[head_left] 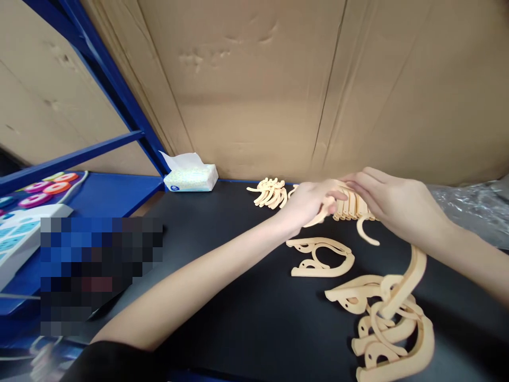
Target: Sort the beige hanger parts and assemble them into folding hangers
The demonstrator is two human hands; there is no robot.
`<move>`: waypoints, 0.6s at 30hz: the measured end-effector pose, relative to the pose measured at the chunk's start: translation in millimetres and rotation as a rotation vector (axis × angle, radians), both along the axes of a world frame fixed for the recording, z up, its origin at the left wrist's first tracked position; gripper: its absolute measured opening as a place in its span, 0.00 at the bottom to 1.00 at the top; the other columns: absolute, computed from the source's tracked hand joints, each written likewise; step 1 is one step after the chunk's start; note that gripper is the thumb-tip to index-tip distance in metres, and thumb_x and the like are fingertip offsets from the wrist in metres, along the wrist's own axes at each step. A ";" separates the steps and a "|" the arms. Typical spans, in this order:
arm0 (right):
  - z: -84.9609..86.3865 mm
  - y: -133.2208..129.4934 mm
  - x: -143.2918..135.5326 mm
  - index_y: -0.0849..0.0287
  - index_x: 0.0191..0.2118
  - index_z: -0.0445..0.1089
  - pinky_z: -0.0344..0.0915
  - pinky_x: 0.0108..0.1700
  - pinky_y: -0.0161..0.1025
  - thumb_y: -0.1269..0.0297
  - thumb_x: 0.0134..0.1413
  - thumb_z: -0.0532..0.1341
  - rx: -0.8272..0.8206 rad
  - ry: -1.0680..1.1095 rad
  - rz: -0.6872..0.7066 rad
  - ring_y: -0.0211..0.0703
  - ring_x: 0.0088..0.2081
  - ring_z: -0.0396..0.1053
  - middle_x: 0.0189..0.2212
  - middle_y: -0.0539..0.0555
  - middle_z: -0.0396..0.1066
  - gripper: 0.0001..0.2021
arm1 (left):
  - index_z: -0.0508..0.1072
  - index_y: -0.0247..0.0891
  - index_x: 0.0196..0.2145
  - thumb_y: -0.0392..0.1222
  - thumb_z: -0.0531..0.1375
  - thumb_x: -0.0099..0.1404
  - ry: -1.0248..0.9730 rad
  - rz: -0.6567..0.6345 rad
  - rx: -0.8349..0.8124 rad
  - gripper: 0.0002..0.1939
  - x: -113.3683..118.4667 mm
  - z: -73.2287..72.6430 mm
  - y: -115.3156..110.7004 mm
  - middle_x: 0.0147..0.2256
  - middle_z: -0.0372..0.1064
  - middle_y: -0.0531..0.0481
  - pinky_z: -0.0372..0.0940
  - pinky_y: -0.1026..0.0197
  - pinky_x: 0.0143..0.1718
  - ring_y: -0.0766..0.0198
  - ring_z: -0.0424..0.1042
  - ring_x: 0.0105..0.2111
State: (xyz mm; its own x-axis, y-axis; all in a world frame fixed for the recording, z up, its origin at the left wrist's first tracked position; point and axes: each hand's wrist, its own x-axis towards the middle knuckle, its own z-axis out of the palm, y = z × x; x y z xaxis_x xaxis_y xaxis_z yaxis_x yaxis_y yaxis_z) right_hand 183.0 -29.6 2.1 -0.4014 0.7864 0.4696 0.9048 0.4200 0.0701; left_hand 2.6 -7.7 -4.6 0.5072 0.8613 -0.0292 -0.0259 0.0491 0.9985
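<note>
Both hands reach to the far side of a black table. My left hand has its fingers bent round a beige curved piece. Close beside it, my right hand is bent over a row of upright beige pieces, its fingertips partly hidden behind the hand. Under my right hand a loose curved hook lies on the table. Nearer, a flat beige piece with curved arms rests alone. A tangled pile of similar pieces lies at the near right.
Small curved pieces are heaped at the back, left of my hands. A tissue pack stands by the blue frame. Cardboard rises behind the black table. Clear plastic lies at the right.
</note>
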 end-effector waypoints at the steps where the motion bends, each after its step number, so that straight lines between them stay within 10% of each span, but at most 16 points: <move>1: 3.1 1.7 -2.4 0.56 0.43 0.69 0.48 0.23 0.39 0.63 0.63 0.44 0.028 -0.056 0.002 0.45 0.26 0.65 0.37 0.58 0.72 0.16 | 0.73 0.33 0.29 0.45 0.51 0.68 0.013 -0.031 -0.009 0.17 2.3 2.5 0.3 0.17 0.57 0.55 0.49 0.65 0.20 0.71 0.54 0.18; 8: 8.0 5.7 -9.9 0.57 0.36 0.67 0.49 0.26 0.38 0.65 0.60 0.49 0.038 -0.048 0.047 0.47 0.29 0.66 0.31 0.57 0.69 0.10 | 0.71 0.33 0.29 0.46 0.49 0.68 0.012 -0.024 -0.122 0.18 -2.0 13.2 11.8 0.17 0.54 0.56 0.48 0.66 0.20 0.71 0.53 0.18; 12: 0.8 19.0 -7.1 0.58 0.28 0.62 0.46 0.26 0.39 0.76 0.47 0.53 -0.207 0.076 0.048 0.42 0.24 0.60 0.23 0.54 0.64 0.06 | 0.67 0.35 0.28 0.44 0.44 0.70 0.202 0.010 0.184 0.18 3.0 1.8 6.3 0.20 0.57 0.54 0.53 0.64 0.23 0.70 0.55 0.18; 18: 3.0 44.1 19.6 0.56 0.22 0.59 0.61 0.26 0.38 0.55 0.59 0.51 -0.498 0.519 0.088 0.39 0.22 0.60 0.19 0.51 0.63 0.17 | 0.66 0.38 0.33 0.45 0.45 0.70 0.471 0.174 0.570 0.15 -7.3 -2.5 19.7 0.23 0.64 0.53 0.58 0.62 0.30 0.65 0.65 0.24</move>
